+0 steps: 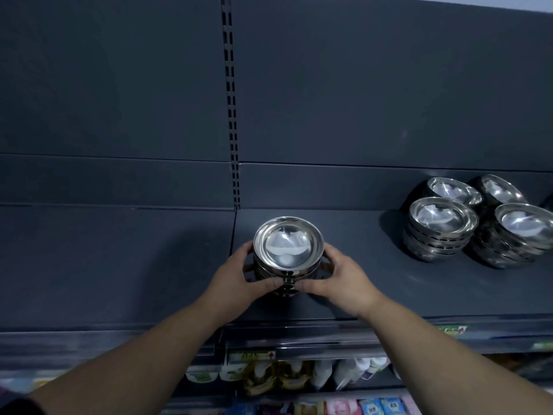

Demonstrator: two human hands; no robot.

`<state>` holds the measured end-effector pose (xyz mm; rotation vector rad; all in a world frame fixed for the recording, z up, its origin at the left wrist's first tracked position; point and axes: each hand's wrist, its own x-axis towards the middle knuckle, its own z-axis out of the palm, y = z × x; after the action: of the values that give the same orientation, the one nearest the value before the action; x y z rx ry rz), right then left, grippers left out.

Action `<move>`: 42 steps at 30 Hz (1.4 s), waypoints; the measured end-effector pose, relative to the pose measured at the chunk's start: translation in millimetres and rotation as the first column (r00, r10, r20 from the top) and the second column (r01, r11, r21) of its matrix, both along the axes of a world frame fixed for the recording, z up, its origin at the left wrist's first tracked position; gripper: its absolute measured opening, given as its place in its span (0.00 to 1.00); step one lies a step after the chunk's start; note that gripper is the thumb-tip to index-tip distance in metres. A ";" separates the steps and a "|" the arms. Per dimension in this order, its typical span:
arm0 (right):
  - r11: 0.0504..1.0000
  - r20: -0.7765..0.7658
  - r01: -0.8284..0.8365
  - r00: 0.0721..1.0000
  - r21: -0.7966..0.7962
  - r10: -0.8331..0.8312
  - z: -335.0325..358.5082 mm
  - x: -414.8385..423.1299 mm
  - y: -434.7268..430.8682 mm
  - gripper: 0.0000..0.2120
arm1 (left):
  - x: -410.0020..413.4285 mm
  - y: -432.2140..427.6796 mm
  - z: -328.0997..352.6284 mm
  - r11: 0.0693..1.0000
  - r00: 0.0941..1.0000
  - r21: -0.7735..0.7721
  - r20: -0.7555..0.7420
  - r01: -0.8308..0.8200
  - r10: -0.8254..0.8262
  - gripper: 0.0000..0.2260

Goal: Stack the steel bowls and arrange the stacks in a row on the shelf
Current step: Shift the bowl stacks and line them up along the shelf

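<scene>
A stack of shiny steel bowls (288, 245) stands on the dark grey shelf (359, 289), near its left end by the seam. My left hand (239, 283) grips the stack's left side and my right hand (338, 280) grips its right side, thumbs meeting at the front. Further right on the same shelf stand more stacks: one front stack (440, 229), another front stack (520, 235) at the frame edge, and two bowls or stacks behind them (452, 190) (499, 190).
The slotted upright (232, 115) divides the grey back panels. The neighbouring shelf section (104, 265) lies to the left. Below the shelf edge hang price tags (251, 356) and packaged goods (284, 378) fill the lower shelves.
</scene>
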<state>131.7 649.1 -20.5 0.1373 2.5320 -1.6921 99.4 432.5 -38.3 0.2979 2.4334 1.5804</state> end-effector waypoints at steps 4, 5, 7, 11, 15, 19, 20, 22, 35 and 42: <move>1.000 -0.005 0.007 1.000 -0.025 -0.007 -2.3 1.1 0.0 0.41 | -2.1 -1.4 -1.0 1.000 1.000 0.000 0.000 -0.004 0.004 0.41; 1.000 -0.004 0.007 1.000 -0.026 -0.007 -3.0 1.5 0.0 0.41 | -2.0 -1.5 -0.3 1.000 1.000 0.002 -0.002 -0.003 0.003 0.40; 1.000 -0.002 0.009 1.000 -0.020 -0.009 -4.3 2.6 0.1 0.41 | -1.1 -1.5 1.2 1.000 1.000 0.000 -0.016 0.001 -0.001 0.39; 1.000 -0.006 0.015 1.000 0.015 -0.015 -7.1 4.8 -1.8 0.41 | 0.7 -2.1 1.8 0.999 0.999 -0.034 -0.048 0.011 -0.013 0.40; 0.999 -0.011 0.026 1.000 0.023 -0.026 -8.5 4.5 -3.8 0.42 | 0.8 -2.0 -2.1 0.999 0.998 -0.050 -0.056 0.002 -0.005 0.44; 0.999 -0.009 0.044 0.999 0.011 -0.043 -9.6 3.0 -5.0 0.41 | -0.2 -0.3 -5.1 0.999 0.997 -0.033 -0.073 -0.011 0.009 0.44; 0.999 -0.010 0.043 0.999 0.010 -0.043 -9.4 2.9 -5.3 0.41 | -0.3 0.0 -5.5 1.000 0.997 -0.027 -0.071 -0.013 0.011 0.44; 0.999 -0.010 0.045 0.999 0.009 -0.045 -9.8 2.3 -5.1 0.40 | -0.8 -0.3 -6.5 1.000 0.998 -0.018 -0.063 -0.010 0.009 0.45; 0.995 0.012 0.066 0.998 0.071 -0.067 -16.8 -2.7 -10.1 0.39 | 1.7 2.8 -13.2 1.000 0.999 -0.025 -0.050 -0.003 0.002 0.43; 0.996 0.038 0.029 0.999 0.083 -0.033 -14.5 -7.0 -7.3 0.40 | 1.8 4.7 -13.0 0.999 0.998 -0.025 -0.056 -0.039 0.037 0.41</move>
<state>124.6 641.8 -35.1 0.2150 2.5843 -1.5800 101.3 437.1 -51.2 0.2971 2.5137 1.5755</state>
